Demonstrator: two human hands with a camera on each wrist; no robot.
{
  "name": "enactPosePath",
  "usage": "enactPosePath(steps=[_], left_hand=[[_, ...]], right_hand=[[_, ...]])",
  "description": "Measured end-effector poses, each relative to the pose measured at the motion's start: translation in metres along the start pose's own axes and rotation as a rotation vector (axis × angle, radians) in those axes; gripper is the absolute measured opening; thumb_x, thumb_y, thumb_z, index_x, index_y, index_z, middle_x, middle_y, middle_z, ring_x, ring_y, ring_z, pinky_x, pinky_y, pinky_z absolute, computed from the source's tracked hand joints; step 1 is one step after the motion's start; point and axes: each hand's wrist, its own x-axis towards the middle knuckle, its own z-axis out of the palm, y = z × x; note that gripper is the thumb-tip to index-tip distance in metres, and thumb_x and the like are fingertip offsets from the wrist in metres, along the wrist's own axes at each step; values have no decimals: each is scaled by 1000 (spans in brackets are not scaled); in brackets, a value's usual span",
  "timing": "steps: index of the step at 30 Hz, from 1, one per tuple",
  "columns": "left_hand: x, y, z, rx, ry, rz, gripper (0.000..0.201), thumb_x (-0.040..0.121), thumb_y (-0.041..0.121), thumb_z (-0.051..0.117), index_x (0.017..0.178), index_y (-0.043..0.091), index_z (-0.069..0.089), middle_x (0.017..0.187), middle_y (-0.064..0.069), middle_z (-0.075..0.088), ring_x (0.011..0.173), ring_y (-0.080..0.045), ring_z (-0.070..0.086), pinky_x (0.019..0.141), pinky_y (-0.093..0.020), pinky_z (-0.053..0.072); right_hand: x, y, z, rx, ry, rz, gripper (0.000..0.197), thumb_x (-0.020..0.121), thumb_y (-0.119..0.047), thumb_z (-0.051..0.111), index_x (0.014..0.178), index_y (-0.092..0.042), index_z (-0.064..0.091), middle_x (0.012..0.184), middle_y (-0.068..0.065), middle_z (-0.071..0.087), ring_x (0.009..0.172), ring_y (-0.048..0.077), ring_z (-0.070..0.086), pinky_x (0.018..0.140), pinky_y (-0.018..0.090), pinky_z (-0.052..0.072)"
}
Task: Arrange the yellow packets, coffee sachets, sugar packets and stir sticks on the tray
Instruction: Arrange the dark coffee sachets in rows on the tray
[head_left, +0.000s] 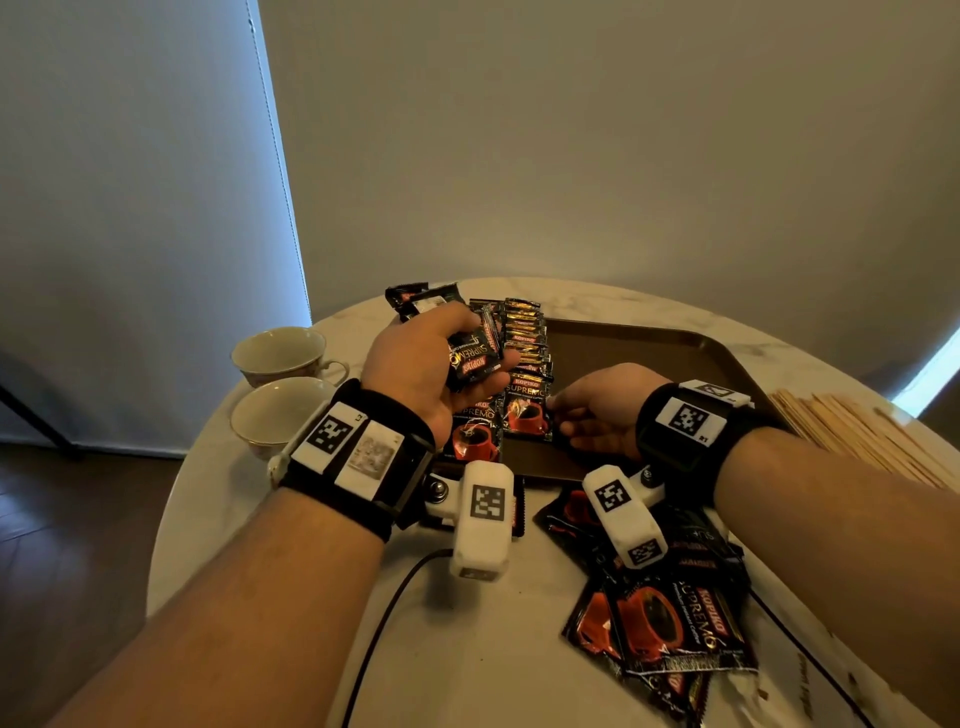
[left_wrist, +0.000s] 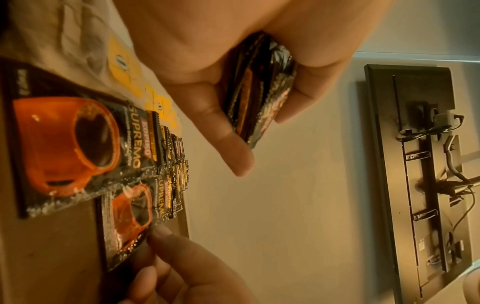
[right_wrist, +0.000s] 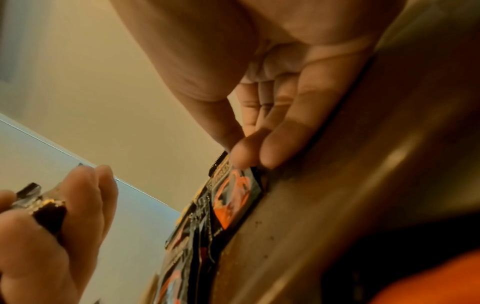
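Black foil coffee sachets (head_left: 525, 364), glossy with red cups printed on them, lie overlapped in rows on the left part of our flat brown tray (head_left: 639, 345), which sits on the round white marble table (head_left: 519, 649) at the centre of the head view. Our left hand (head_left: 415, 364) hovers over those rows with its fingers curled round a thick bundle of sachets (head_left: 474, 358); our right hand (head_left: 597, 410) lies low on the tray, thumb and fingertips pinching the edge of the nearest laid sachet (head_left: 527, 415).

From the left wrist we see what the head view hides behind the hand: yellow paper packets (left_wrist: 124, 65) on the table past the tray, at upper left of that frame, and a dark wall-mounted panel with cables (left_wrist: 426, 164) at right. The right wrist view shows the fingertips (right_wrist: 249, 152) pressed on the sachet's serrated corner, though the picture is blurred.

More loose sachets (head_left: 670, 623) are heaped at lower right of the head frame, partly covered by our white wrist camera. Pale wooden stir sticks (head_left: 852, 431) lie in a flat sheaf at right, off the tray, and two cream porcelain teacups (head_left: 280, 384) stand at left. Whether sugar packets are present we cannot tell.
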Motion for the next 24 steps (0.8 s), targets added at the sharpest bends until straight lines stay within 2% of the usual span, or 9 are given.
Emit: enactPosePath(steps=[2,4,6,7,10,13,16,20,24], left_hand=[[0,0,0,14,-3,1,17,97,10,62,112,2,63,89,-17,79,82,-33,79,52,-33,62],[0,-1,0,41,-6,1,14,97,8,63,110,2,63,94,-19,78,83,-33,79,50,-32,62],[1,-3,-1,79,-13,-3,21,95,8,68,114,1,64,100,-21,77,84,-34,79,50,-34,61],[1,-4,-1,101,-16,-6,26,92,8,71,116,1,64,102,-21,77,85,-34,79,52,-35,61],[-3,-6,2,158,-70,-6,24,88,8,77,110,1,69,93,-16,78,78,-30,78,53,-35,62],[-7,-9,5,208,-117,11,19,85,9,80,101,1,71,83,-11,78,71,-25,77,62,-38,65],[-10,-12,8,216,-156,6,20,87,12,79,105,5,72,91,-12,80,77,-26,78,70,-42,65],[-8,-12,9,141,-137,-33,25,92,19,74,114,8,70,100,-16,79,85,-32,78,73,-46,65],[-5,-12,7,152,-117,-14,21,91,11,73,111,9,71,95,-12,80,76,-25,77,56,-33,61]], right_hand=[[0,1,-1,17,1,-14,4,95,-12,71,96,-8,70,88,10,68,68,17,63,59,30,55],[1,3,-3,62,-13,-33,8,97,-13,68,103,-8,70,72,7,69,67,18,62,61,31,56],[0,5,-7,125,-43,-48,14,96,-15,68,109,-8,69,54,2,66,66,18,62,65,32,58],[-2,5,-9,165,-52,-70,18,95,-17,70,111,-9,69,53,1,66,66,18,62,66,32,57],[-10,4,-16,296,-131,-229,30,91,-26,74,116,-11,70,64,-3,67,65,14,61,65,30,55],[-23,6,-18,277,-335,-374,39,81,-31,78,114,-12,70,81,0,70,66,12,65,68,31,54],[-28,13,-14,256,-399,-449,29,77,-17,78,103,-11,66,84,5,73,68,15,69,67,31,59],[-21,18,-12,337,-366,-505,17,90,-3,69,106,-8,67,87,9,73,66,15,67,66,31,62],[-17,18,-12,398,-370,-498,21,96,-1,62,114,-9,68,85,9,73,64,15,66,62,31,62]])
